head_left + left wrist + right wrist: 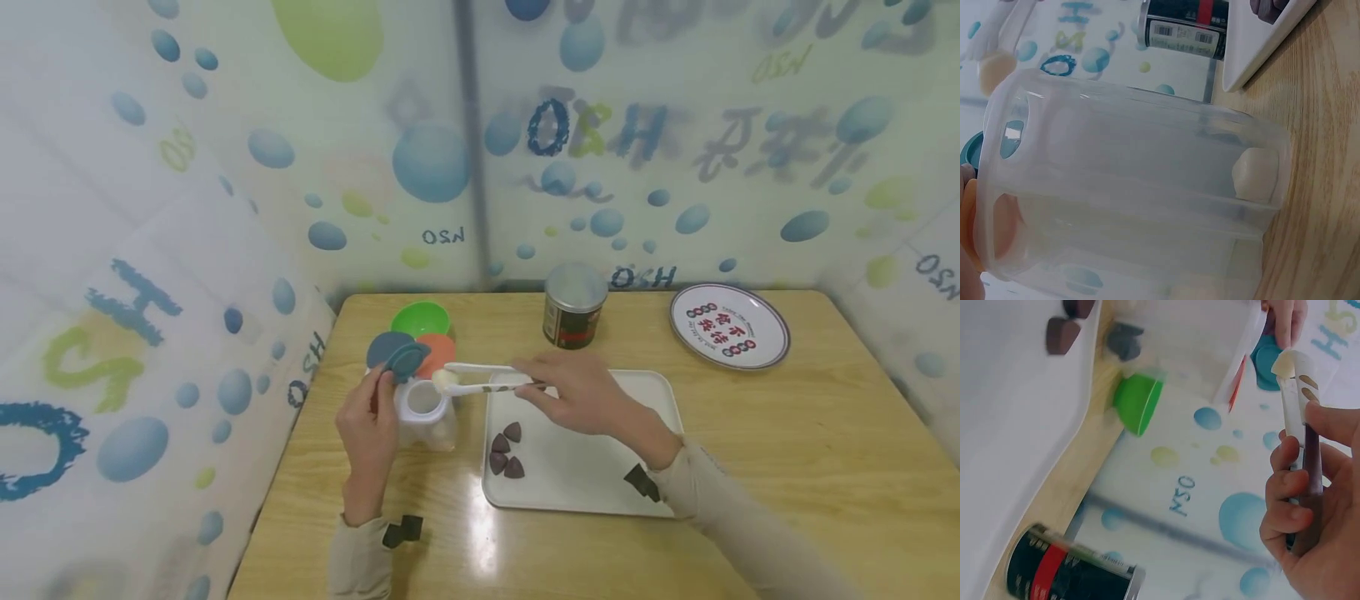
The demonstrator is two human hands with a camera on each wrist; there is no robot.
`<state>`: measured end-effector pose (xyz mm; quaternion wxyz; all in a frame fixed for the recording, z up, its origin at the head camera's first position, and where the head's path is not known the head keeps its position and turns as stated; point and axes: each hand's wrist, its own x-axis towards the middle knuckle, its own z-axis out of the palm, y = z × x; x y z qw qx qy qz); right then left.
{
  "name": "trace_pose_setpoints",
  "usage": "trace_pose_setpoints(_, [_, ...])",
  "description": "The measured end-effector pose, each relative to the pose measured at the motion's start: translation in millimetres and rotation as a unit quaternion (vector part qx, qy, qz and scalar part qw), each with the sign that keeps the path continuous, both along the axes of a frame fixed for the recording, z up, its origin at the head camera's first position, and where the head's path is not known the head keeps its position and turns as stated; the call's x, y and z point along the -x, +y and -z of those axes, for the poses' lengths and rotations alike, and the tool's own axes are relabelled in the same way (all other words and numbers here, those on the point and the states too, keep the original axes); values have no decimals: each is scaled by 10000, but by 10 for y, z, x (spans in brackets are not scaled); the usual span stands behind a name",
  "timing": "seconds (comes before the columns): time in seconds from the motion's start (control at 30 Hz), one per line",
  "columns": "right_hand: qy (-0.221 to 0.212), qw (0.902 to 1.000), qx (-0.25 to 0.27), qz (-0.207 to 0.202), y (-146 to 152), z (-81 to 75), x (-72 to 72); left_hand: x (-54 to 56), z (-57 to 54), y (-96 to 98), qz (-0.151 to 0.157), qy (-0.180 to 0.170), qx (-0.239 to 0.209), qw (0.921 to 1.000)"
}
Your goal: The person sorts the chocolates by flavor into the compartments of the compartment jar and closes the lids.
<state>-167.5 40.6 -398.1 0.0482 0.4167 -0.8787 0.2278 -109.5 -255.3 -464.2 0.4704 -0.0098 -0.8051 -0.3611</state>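
My left hand pinches a teal lid between thumb and fingers, holding it raised beside the round opening of a translucent plastic container. My right hand grips white-tipped tongs from the right. Between the tong tips sits a cream-coloured chunk, close over that opening. A similar pale chunk lies at the container's bottom in the left wrist view. A dark piece shows through its wall in the right wrist view. Blue and orange lids stand up at the container's back.
A white tray with several dark wedge-shaped pieces lies under my right forearm. Behind are a green bowl and a dark can. A printed plate lies at the back right. Patterned walls border the wooden table.
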Motion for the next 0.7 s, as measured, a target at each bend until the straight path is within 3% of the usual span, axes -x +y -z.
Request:
trace_pose_setpoints(0.17, [238,9992,-204,-258,-216,46,-39,3,12,6,-14,53,63,10000])
trace_pose_setpoints(0.37, [142,9992,-179,-321,-299,97,-65,14,6,11,4,92,58,9999])
trace_pose_setpoints(0.7, [-609,9976,-166,289,-36,199,-94,10,-6,5,14,-94,-52,9999])
